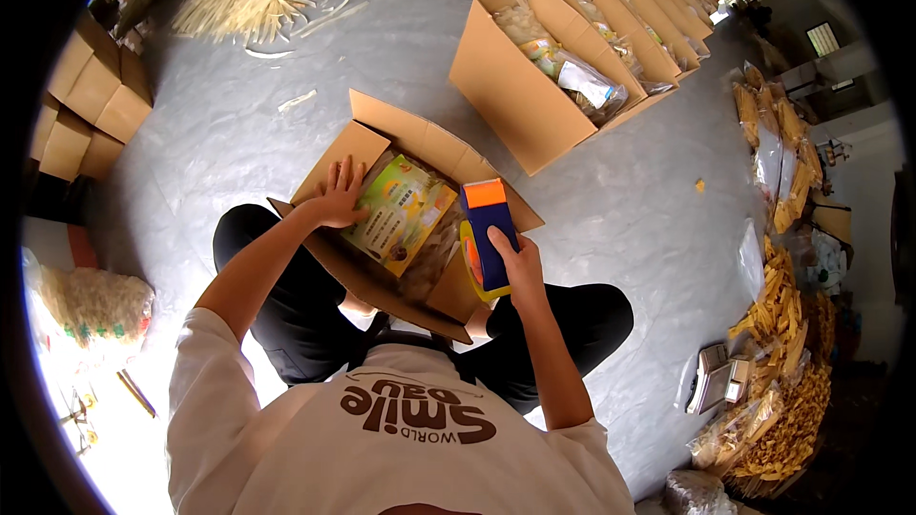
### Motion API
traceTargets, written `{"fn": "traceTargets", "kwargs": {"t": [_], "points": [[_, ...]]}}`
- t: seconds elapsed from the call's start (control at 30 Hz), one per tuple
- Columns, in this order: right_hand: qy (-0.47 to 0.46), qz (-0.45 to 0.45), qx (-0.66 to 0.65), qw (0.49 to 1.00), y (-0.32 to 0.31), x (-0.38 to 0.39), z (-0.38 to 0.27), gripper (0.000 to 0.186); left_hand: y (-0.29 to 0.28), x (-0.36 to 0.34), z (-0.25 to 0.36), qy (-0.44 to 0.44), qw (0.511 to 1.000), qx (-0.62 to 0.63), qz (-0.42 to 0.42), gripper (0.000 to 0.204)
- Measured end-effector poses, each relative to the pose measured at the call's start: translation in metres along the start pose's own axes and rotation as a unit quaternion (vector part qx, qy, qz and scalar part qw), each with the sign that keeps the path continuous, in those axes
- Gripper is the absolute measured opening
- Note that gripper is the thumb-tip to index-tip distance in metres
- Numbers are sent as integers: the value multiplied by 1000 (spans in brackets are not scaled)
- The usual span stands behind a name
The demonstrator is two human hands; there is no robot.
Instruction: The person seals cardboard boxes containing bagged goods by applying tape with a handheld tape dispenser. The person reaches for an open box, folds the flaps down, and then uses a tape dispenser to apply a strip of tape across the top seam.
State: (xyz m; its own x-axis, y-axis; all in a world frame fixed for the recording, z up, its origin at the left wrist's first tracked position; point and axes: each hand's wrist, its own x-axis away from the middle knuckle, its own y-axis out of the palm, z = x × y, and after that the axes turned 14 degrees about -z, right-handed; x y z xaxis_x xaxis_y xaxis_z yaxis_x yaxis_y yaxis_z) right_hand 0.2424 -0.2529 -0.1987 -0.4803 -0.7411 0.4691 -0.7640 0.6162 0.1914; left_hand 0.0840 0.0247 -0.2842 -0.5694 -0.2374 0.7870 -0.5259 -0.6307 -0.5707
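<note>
I see, head view: left hand [338, 198] spread, right hand [521, 265] gripping one hand tool [483, 229].
Left fingers splayed over the left edge of one open carton [422, 133] between the knees [603, 315]; right fingers closed around the blue-and-orange tool, above the carton's right side. I count one green-and-yellow printed sheet [399, 210] inside, at least four more cartons [504, 86] upper right.

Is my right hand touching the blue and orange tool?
Touching: the head view shows your right hand gripping the blue and orange tool along its blue body.
</note>
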Motion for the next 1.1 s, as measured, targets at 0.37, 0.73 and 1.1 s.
{"fn": "traceTargets", "kwargs": {"t": [0.37,0.73,1.1], "points": [[-28,-61,52,996,2,-27,20,34,-21,35,3,73,981,-146,-107,122],[10,-53,4,999,7,-15,-8,34,-43,62,13,188,956,-203,-101,82],[-59,-38,47,996,-15,-8,-25,36,-29,15,0,162,964,-138,159,42]]}}
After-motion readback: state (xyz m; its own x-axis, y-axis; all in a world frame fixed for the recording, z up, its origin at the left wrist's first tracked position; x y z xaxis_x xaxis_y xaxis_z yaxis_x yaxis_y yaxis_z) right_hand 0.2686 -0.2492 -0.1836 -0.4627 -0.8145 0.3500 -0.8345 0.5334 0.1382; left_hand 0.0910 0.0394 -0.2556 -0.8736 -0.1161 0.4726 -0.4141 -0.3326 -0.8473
